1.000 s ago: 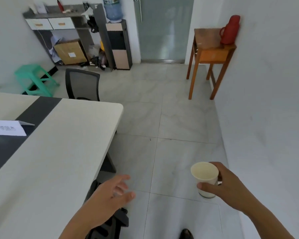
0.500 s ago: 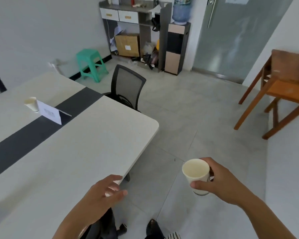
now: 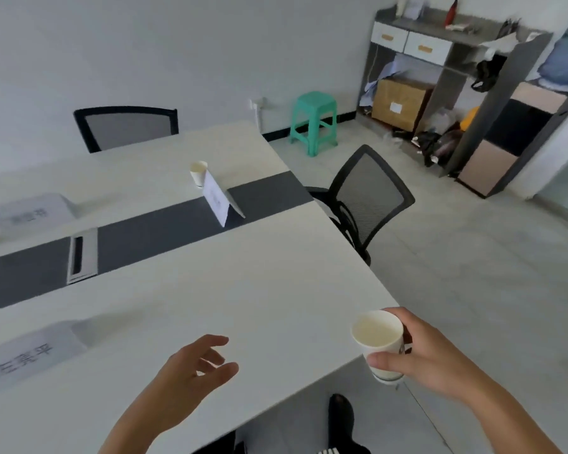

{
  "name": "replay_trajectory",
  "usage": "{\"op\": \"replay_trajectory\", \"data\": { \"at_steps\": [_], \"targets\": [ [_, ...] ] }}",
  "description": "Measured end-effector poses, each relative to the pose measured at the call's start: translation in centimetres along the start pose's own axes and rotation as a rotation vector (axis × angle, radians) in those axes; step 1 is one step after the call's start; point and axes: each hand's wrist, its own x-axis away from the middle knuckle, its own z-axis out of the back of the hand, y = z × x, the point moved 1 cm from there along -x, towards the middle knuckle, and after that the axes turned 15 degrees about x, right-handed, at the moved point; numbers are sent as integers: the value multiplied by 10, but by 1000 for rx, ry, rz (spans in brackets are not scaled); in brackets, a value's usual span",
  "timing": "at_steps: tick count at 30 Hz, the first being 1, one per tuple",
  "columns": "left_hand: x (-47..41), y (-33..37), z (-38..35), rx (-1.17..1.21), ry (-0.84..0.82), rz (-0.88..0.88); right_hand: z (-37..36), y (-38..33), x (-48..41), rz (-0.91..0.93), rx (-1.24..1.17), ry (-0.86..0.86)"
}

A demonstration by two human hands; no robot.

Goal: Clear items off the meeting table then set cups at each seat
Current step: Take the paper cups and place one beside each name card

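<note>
Both hands are low in my view. My right hand (image 3: 430, 355) is wrapped around a white paper cup (image 3: 379, 342), with the thumb across the front and the fingers behind. That cup stands upright in the air, just past the near corner of the meeting table (image 3: 276, 290), and it looks empty inside. My left hand (image 3: 191, 371) floats over the white table top with its fingers spread loose, and it grips nothing.

A second paper cup (image 3: 198, 173) stands on the far half of the table, right beside a folded name card (image 3: 217, 201) that sits on the dark strip down the middle. I see two more name cards, one near me on the left (image 3: 30, 355) and one across the strip (image 3: 30, 211); both are blurry. A black mesh chair (image 3: 368, 198) sits at the table's end, and another chair (image 3: 128, 127) is at the far side. A green stool (image 3: 313, 121) stands on the floor by the wall.
</note>
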Motion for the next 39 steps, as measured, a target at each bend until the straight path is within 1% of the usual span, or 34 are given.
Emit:
{"op": "replay_trajectory", "data": {
  "at_steps": [5, 9, 11, 16, 19, 26, 28, 31, 35, 39],
  "targets": [
    [-15, 5, 3, 70, 189, 79, 24, -25, -92, 150, 89, -143],
    [-26, 13, -3, 116, 349, 107, 30, -61, -170, 271, 179, -266],
    [-22, 3, -5, 143, 418, 158, 21, -81, -200, 331, 228, -331],
    [7, -28, -9, 248, 508, 333, -24, -138, -238, 449, 281, -533],
    [4, -52, 6, 289, 590, 391, -59, -176, -260, 506, 307, -598],
    [-44, -95, 71, 286, 630, 409, -134, -263, -302, 526, 231, -554],
    [-57, -107, 87, 274, 634, 406, -160, -287, -318, 534, 206, -514],
    [-71, -122, 102, 288, 596, 416, -206, -318, -342, 556, 215, -440],
    [-75, -142, 112, 329, 577, 453, -270, -346, -367, 607, 285, -389],
    [-70, -162, 119, 359, 577, 504, -319, -353, -386, 602, 339, -384]
  ]
}}
